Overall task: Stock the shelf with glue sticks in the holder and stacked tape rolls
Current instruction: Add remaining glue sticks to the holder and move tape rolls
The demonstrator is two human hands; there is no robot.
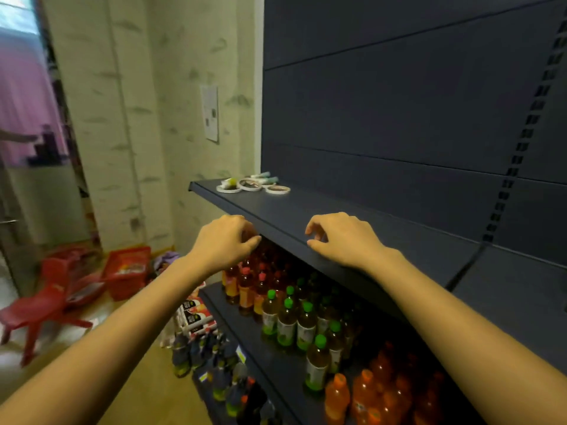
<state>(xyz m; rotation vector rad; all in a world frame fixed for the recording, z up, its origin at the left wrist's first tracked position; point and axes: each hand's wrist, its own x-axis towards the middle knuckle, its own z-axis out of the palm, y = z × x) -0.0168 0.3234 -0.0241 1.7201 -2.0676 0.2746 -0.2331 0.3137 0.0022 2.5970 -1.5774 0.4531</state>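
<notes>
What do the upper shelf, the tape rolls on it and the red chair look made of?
Shelf: likely painted metal, matte dark blue, thin folded front lip. Tape rolls: white flat rings, probably paper tape, though blurry. Chair: probably moulded plastic, smooth uniform red.

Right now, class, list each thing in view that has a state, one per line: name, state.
Flat white tape rolls: lying flat, side by side, not stacked.
Pale, teal-tipped glue sticks: lying on their sides.
Green-capped plastic drink bottles: upright, capped.
Left hand: fingers loosely curled, empty.
Right hand: fingers loosely curled, empty.
</notes>
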